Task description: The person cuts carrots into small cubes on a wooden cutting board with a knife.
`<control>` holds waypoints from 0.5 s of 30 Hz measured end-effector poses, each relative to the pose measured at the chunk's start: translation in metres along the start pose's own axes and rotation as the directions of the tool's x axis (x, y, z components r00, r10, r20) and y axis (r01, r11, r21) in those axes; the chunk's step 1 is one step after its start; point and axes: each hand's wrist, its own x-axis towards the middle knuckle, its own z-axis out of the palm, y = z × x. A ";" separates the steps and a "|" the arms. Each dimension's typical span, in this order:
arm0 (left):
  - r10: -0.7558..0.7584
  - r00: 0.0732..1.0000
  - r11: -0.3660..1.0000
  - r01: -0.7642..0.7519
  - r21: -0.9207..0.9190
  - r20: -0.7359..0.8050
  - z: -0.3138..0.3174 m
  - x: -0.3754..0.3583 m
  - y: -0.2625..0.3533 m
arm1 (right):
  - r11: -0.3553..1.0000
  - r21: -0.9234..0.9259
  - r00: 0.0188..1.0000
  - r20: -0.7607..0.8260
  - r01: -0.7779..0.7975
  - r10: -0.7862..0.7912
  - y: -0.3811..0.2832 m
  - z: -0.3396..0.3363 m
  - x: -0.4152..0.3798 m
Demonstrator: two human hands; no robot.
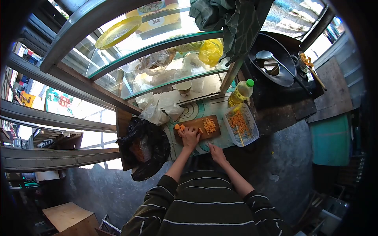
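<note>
A brown wooden cutting board (204, 135) lies on the patterned counter. Carrot pieces (180, 128) sit at its left end and a pile of diced carrot (209, 126) at its right. My left hand (190, 137) rests on the board with bent fingers over carrot; what lies under the fingers is partly hidden. Just off the board's front edge, my right hand (217, 153) is closed round something too small to make out. To the right stands a clear plastic container (253, 128) holding orange bits and a yellow-handled utensil.
A black plastic bag (157, 143) stands left of the board. Behind the container is an oil bottle with a green cap (242, 92). A wok (285, 76) with a ladle sits at the right. A glass cabinet (157, 86) rises behind the counter, with a cup (183, 89).
</note>
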 end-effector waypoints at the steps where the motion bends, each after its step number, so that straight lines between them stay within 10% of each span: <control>1: -0.002 1.000 1.000 0.002 0.008 -0.006 -0.001 0.000 0.001 | 1.000 0.000 1.000 -0.001 -0.001 0.001 0.001 0.000 -0.001; 15: 0.007 0.999 0.998 -0.010 -0.065 -0.032 0.004 0.002 -0.005 | 0.989 -0.143 0.999 0.042 0.028 -0.022 -0.007 -0.006 0.009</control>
